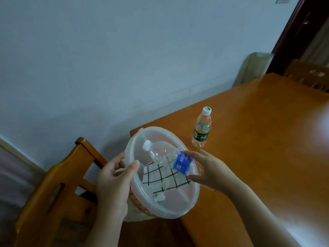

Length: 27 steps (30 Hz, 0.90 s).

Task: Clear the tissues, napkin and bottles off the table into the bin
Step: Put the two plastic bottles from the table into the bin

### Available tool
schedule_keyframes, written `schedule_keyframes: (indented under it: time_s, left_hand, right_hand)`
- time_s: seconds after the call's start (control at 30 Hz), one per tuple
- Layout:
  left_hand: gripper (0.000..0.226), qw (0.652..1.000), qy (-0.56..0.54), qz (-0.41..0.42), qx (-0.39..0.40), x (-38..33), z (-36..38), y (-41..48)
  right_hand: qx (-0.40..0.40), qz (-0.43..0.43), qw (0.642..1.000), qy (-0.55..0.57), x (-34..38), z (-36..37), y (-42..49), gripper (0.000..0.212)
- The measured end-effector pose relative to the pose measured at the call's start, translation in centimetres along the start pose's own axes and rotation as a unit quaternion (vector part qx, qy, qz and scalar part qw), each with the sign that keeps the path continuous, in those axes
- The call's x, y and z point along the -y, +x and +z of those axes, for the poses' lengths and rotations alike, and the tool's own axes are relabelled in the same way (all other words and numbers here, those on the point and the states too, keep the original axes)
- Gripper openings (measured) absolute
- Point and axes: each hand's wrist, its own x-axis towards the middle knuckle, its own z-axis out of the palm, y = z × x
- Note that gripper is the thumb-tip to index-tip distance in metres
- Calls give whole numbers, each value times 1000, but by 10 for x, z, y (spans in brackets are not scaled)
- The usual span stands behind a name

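Observation:
My left hand grips the rim of a translucent plastic bin, held tilted at the table's near corner. Inside it lie a white napkin with a black grid and a crumpled tissue. A clear bottle with a blue label lies slanted across the bin, its white cap pointing up-left. My right hand is at the bottle's base end, fingers spread around it, touching or just off it. A second clear bottle with a green label stands upright on the table beyond the bin.
The orange wooden table stretches to the right. A wooden chair stands at lower left, under the bin. A pale wall runs behind. Another chair and a dark door frame are at the far right.

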Motion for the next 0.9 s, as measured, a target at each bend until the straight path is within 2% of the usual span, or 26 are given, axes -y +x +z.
schedule_keyframes:
  time_s: [0.2,0.33,0.53,0.7,0.9]
  left_hand:
    - [41,1000,6,23,-1,-3,1,-7]
    - [44,999,18,28,-1,-2,0,-9]
    - [41,999,18,22,-26,3,-5,-9]
    - [43,999,24,12,-30,7,-3,-6]
    - [37,998,15,12,-52,0,9,2]
  right_hand:
    - [11,-47,997,-60,13,5,10,71]
    - [21,-67,998,-4,24,8,16,61]
    - [-34,-71,996,28,29,11,14,67]
    - [-73,-49,995,57,21,8,12,65]
    - [-136,20,986,96,-5,5,16,65]
